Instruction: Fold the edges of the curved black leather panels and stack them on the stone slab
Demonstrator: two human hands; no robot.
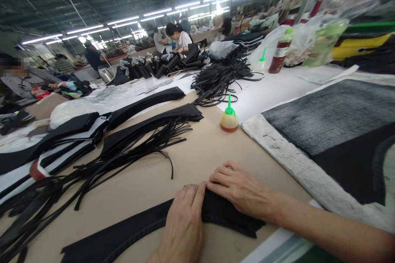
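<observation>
A curved black strip-like panel [132,230], of leather or fabric, lies across the tan work surface in front of me. My left hand [187,218] rests over its middle, fingers pressed together and bent over the far edge. Just to the right, my right hand [237,189] has curled fingers pinching the same far edge, its fingertips touching or nearly touching my left thumb and forefinger. The undersides of the fingers are hidden. A folded edge runs along the near curve of the panel, and its right end lies beneath my right wrist.
Beyond my hands stands a squeeze bottle [229,121] with a green nozzle. Thin black strips [145,144] and stacked black panels [151,121] lie on the left. At right is a white slab [277,152] beside dark material [333,111]. Several people work farther back.
</observation>
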